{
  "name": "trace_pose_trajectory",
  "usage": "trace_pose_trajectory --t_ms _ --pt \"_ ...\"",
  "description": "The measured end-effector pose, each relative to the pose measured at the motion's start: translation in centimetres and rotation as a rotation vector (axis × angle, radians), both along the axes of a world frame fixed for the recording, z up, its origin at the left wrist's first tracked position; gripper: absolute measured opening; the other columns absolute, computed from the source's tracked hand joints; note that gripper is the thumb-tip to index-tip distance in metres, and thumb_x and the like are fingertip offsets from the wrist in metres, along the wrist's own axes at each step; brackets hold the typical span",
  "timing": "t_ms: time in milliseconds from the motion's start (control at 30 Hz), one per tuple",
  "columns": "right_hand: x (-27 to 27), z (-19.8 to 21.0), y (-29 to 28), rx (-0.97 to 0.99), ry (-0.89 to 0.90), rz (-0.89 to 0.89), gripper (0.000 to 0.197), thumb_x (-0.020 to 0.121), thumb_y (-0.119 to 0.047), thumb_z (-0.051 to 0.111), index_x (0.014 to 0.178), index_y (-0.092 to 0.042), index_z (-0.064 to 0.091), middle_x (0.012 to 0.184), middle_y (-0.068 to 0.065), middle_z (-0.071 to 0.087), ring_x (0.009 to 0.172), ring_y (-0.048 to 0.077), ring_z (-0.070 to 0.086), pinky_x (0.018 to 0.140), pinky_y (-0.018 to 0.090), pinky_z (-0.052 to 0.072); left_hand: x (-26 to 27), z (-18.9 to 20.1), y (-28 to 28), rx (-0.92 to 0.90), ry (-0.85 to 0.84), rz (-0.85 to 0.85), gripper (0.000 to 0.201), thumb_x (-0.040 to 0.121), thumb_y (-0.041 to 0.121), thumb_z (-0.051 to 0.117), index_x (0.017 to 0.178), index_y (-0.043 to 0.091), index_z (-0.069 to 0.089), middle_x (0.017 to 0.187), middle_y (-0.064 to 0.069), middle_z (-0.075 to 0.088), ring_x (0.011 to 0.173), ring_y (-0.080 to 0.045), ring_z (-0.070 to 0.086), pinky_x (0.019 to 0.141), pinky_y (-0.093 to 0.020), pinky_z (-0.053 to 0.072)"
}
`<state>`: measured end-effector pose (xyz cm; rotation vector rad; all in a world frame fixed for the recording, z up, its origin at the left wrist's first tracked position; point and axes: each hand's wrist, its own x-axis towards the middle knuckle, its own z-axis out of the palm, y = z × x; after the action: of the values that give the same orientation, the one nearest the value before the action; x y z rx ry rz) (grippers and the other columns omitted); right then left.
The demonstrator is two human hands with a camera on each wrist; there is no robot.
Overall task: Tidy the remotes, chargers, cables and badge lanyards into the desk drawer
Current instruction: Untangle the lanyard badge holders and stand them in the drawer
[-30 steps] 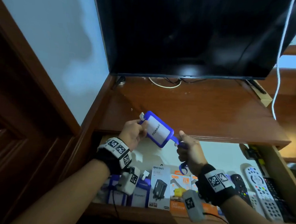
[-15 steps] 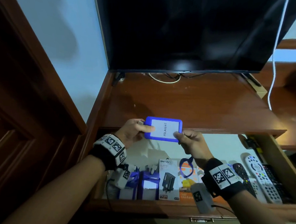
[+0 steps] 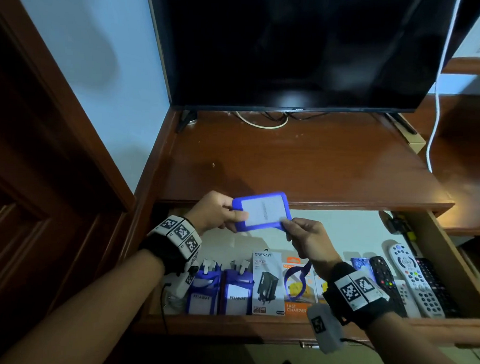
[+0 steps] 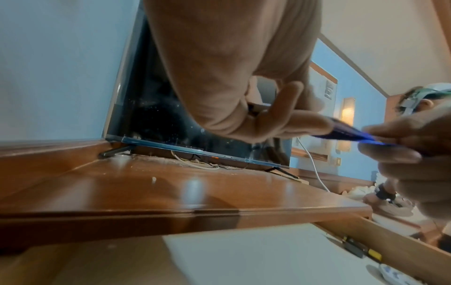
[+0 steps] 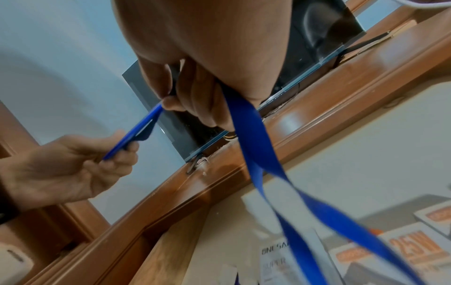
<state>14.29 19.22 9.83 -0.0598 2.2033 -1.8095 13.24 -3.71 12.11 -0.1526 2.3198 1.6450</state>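
Dark television (image 3: 296,45) stands on desk (image 3: 303,163) beyond both hands. Left hand (image 3: 218,211) and right hand (image 3: 308,235) each pinch blue badge holder (image 3: 261,210) in their grip; lanyard strap (image 5: 256,150) hangs below right hand over open drawer (image 3: 342,231) holding charger boxes (image 3: 268,283), remotes (image 3: 411,277).

My right hand (image 5: 195,92) pinches blue badge (image 5: 136,133) edge; my left hand (image 5: 66,167) grips other end. Lanyard (image 5: 258,154) hangs from my right palm over charger boxes (image 5: 366,250).

Blue badge holder (image 3: 261,211) with white card, blue lanyard strap (image 5: 253,146)
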Motion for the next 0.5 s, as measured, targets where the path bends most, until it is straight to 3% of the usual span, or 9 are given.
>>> trace_pose_trajectory --t_ms 133,233,367,433,500 --pt "1.3 0.4 -0.9 0.100 0.028 0.154 0.038 0.094 -0.008 0.053 0.056 -0.010 0.050 0.042 -0.010 0.031 0.041 0.007 0.024 0.043 0.018 0.021 -0.6 -0.8 0.3 -0.009 0.104 0.196 0.005 0.082 0.009 0.071 0.082 0.004 0.069 0.052 0.003 0.065 0.045 -0.008 0.062 0.046 -0.017 0.039" --pt "1.5 2.2 -1.9 0.186 0.059 0.315 0.027 0.090 -0.006 0.054 0.063 -0.009 0.055 0.047 -0.009 0.034 0.045 0.008 0.028 0.045 0.019 0.024 -0.9 -1.6 0.9 -0.131 0.195 0.235 0.013 0.077 0.012 0.076 0.079 0.000 0.070 0.061 -0.006 0.068 0.050 -0.016 0.066 0.056 -0.028 0.055" --pt "-0.6 4.8 -2.7 0.300 0.205 0.414 0.022 0.088 -0.004 0.058 0.067 -0.005 0.062 0.049 -0.009 0.039 0.042 0.004 0.032 0.046 0.018 0.025 -0.7 -1.8 1.9 -0.357 0.204 0.128 0.016 0.073 0.020 0.079 0.075 0.007 0.070 0.070 -0.008 0.070 0.064 -0.021 0.068 0.065 -0.033 0.058" --pt "-2.3 5.7 -2.4 0.408 0.260 0.447 0.021 0.086 -0.004 0.061 0.066 -0.003 0.065 0.042 -0.009 0.041 0.039 0.004 0.035 0.046 0.017 0.025 -0.3 -1.8 2.3 -0.485 0.197 -0.015 0.021 0.073 0.024 0.079 0.075 0.006 0.068 0.073 -0.009 0.070 0.069 -0.022 0.067 0.066 -0.033 0.056" --pt "-3.6 6.2 -1.8 0.504 0.228 0.505 0.024 0.085 -0.006 0.063 0.061 -0.008 0.065 0.037 -0.009 0.044 0.038 0.004 0.038 0.045 0.018 0.027 0.1 -1.6 2.5 -0.511 0.145 -0.206 0.016 0.078 0.019 0.075 0.081 0.005 0.068 0.080 -0.012 0.071 0.072 -0.022 0.068 0.070 -0.034 0.057"
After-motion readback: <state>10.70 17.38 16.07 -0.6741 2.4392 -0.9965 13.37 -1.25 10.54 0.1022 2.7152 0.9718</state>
